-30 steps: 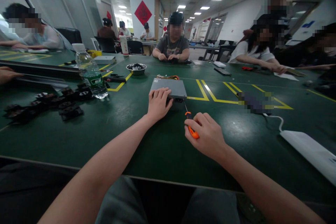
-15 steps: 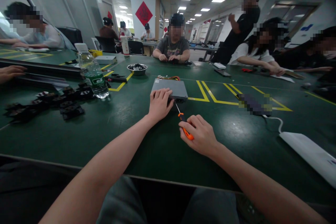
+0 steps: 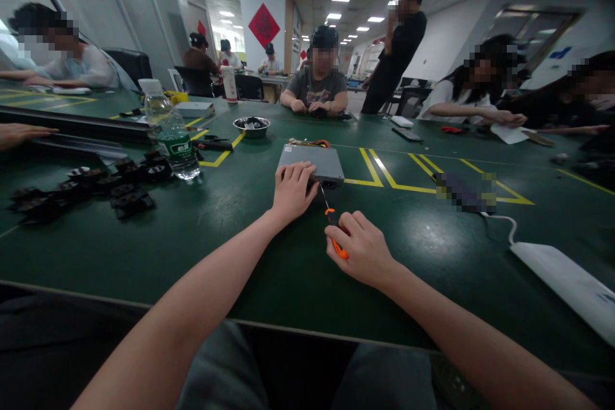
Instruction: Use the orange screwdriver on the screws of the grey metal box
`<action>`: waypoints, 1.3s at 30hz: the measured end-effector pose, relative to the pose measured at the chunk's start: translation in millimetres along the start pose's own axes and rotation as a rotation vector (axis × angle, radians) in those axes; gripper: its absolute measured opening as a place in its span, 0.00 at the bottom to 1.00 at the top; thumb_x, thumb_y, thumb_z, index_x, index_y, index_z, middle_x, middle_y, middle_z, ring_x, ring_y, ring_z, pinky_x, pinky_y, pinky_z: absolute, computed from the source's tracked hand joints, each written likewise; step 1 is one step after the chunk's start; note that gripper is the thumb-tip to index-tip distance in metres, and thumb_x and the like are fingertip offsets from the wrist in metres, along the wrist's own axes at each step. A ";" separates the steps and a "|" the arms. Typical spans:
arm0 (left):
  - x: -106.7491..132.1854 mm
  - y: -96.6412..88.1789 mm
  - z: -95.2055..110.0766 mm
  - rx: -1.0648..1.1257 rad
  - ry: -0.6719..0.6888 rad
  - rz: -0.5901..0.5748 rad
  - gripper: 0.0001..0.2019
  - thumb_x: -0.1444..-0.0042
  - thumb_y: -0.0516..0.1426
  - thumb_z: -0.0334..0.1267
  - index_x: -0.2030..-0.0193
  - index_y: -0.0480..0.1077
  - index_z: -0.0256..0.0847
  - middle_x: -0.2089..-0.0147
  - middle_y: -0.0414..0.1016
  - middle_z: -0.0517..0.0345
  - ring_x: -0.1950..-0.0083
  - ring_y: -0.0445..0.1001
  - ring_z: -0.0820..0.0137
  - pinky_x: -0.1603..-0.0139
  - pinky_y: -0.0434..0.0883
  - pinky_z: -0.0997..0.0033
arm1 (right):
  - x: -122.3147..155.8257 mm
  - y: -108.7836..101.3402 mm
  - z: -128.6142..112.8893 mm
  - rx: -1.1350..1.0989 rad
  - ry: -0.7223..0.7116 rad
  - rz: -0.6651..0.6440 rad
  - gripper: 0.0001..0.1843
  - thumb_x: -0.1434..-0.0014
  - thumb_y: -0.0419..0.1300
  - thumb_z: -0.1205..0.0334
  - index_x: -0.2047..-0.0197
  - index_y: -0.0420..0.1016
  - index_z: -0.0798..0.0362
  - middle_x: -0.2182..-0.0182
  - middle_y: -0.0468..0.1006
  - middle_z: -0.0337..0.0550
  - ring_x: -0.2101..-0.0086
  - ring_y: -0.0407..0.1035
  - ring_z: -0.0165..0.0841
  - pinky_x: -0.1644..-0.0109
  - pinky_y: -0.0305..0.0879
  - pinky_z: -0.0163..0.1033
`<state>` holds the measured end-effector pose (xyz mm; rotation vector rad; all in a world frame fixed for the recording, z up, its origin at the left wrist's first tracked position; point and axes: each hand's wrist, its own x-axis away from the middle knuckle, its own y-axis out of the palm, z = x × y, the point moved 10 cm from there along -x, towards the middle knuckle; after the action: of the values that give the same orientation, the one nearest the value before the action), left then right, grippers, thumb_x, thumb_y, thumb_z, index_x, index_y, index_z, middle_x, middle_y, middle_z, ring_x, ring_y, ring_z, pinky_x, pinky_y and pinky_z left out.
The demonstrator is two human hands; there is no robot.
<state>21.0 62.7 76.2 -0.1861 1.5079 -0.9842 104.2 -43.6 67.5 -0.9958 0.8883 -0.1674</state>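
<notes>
A grey metal power supply [image 3: 323,161] lies on the green table, with coloured wires [image 3: 310,143] along its far edge. My left hand [image 3: 294,191] rests over its near left corner, fingers on the top and thumb by the front face, gripping it. In my right hand [image 3: 359,246] is a screwdriver [image 3: 331,218] with an orange and black handle. Its thin shaft points up to the near face of the power supply, beside my left thumb. Whether the tip sits in a screw is too small to tell.
Left of my hands stand a water bottle [image 3: 173,141] and several black parts [image 3: 129,195]. Beyond them is a metal bowl [image 3: 250,127] with small items. At right lie a dark phone [image 3: 464,192], a cable and a white device [image 3: 562,275]. Other people sit around the table.
My right hand and the screwdriver handle have shifted slightly left. My left hand and the power supply hold their place. A standing person in the background has moved left.
</notes>
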 end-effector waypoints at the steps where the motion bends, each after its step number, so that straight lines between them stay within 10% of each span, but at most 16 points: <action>1: 0.0 0.1 -0.1 0.000 0.002 0.000 0.15 0.42 0.51 0.40 0.48 0.62 0.44 0.44 0.66 0.55 0.42 0.60 0.63 0.42 0.52 0.58 | -0.1 2.9 -1.3 0.014 -0.006 -0.024 0.07 0.46 0.53 0.62 0.65 0.71 0.54 0.70 0.64 0.44 0.68 0.53 0.32 0.65 0.52 0.37; 32: 1.0 1.2 -0.8 -0.003 0.012 0.003 0.15 0.40 0.47 0.39 0.47 0.62 0.43 0.44 0.66 0.55 0.42 0.60 0.64 0.41 0.51 0.58 | -2.7 -23.1 24.1 -0.035 0.249 0.107 0.15 0.41 0.51 0.55 0.57 0.67 0.58 0.74 0.69 0.39 0.74 0.60 0.27 0.69 0.53 0.32; 39: 0.7 1.3 -0.5 -0.004 0.003 -0.006 0.15 0.40 0.47 0.39 0.47 0.62 0.44 0.44 0.66 0.54 0.41 0.59 0.64 0.41 0.50 0.57 | -8.2 -17.7 5.4 0.036 0.099 0.027 0.06 0.46 0.52 0.65 0.70 0.70 0.53 0.71 0.67 0.43 0.69 0.58 0.31 0.66 0.53 0.35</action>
<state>20.9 63.4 74.8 -0.1921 1.5129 -0.9874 107.3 -45.9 87.4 -0.9480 0.9852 -0.2111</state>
